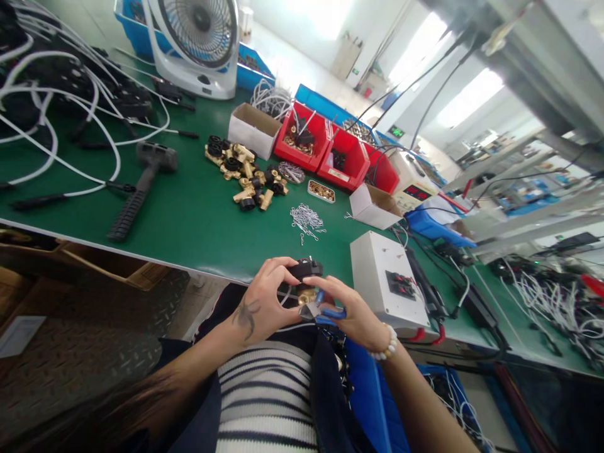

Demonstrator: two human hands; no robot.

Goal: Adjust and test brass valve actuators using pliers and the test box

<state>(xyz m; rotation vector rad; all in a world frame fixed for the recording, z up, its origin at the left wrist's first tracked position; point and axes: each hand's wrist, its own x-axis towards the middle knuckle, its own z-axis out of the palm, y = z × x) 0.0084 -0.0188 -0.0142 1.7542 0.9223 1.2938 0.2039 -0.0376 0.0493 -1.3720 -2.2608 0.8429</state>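
At the table's near edge, my left hand [267,296] is closed around a round black part [309,269] with a brass fitting [306,296] below it. A white cable runs beside this part, close to my lap. In my right hand [356,314] is a pair of blue-handled pliers [335,312], with its metal jaws pointing left, just under the brass fitting. Some of my right fingers also touch the black part. Whether the jaws grip anything is hidden. Beyond my hands lies a pile of small metal clips [306,219].
Brass fittings with black caps [248,170] are heaped on the green table [202,233]. A black hammer [141,189] lies left, near white cables [47,94] and a fan [198,38]. Red bins [344,157] stand behind. A grey box [387,277] is at right.
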